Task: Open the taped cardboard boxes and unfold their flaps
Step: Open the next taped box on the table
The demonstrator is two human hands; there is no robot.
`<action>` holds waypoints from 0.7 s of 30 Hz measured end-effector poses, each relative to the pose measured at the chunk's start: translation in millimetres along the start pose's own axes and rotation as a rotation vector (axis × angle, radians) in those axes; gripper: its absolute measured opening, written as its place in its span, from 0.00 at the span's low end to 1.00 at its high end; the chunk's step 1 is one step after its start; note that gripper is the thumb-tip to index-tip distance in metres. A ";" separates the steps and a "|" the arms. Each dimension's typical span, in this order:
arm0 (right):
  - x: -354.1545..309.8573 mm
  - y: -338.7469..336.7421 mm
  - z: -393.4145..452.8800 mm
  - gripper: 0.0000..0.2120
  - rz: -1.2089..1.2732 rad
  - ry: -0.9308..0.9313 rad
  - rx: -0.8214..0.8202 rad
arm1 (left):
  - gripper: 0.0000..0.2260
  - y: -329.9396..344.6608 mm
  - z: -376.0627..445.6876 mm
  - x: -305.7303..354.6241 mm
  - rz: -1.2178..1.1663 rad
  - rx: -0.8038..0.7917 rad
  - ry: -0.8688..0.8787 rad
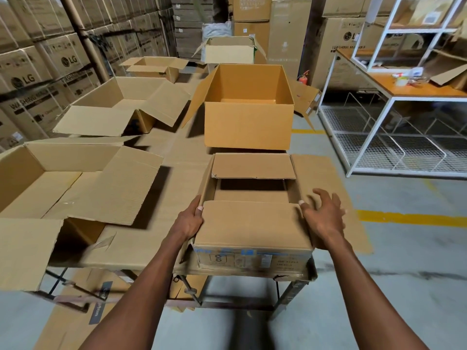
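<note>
Along the left wall, stacked cartons (pixel 38 79) carry the LG logo and the words "WASHING MACHINE"; the same marking shows on a carton (pixel 346 46) at the right rear. On the near counter (pixel 141 246), at its front edge, sits a small brown box (pixel 252 223). Its front face bears a blue strip and printed symbol panels, the lettering too blurred to read. Both short flaps lie folded inward, near flap (pixel 250 223) and far flap (pixel 252 165), with a dark gap between them; the right long flap (pixel 326 188) lies spread flat outward. Left hand (pixel 188 221) grips the near flap's left edge, thumb on top, fingers curled under. Right hand (pixel 322 215) rests at the flap's right corner, thumb touching the edge, fingers spread and loose, holding nothing. Directly behind stands a taller orange-brown box (pixel 247 122), open, flaps out. Further open boxes (pixel 75 183) lie to the left. A white shelf frame (pixel 394 97) stands at right with tape rolls on its orange top.
</note>
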State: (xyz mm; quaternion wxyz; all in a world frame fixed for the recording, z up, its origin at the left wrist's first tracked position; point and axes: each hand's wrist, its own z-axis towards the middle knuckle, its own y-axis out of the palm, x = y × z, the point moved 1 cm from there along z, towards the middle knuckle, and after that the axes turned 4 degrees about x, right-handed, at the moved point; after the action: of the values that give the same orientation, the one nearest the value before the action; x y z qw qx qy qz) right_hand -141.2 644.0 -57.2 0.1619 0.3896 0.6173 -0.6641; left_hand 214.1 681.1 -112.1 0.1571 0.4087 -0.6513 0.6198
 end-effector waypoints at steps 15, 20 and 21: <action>43.9 25.0 7.4 0.21 0.148 0.108 -0.206 | 0.23 0.0 0.0 6.3 0.022 0.009 -0.003; 46.5 26.5 6.5 0.19 0.244 0.127 -0.205 | 0.25 -4.4 3.8 24.5 0.123 0.055 0.050; 46.5 26.7 6.1 0.19 0.250 0.126 -0.208 | 0.25 -3.5 5.3 27.7 0.156 0.063 0.075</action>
State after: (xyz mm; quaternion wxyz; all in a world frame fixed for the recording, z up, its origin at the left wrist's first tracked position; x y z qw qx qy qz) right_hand -154.5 645.7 -109.5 0.2435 0.4853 0.6383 -0.5458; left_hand 201.2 667.2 -91.0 0.1198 0.3379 -0.6548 0.6654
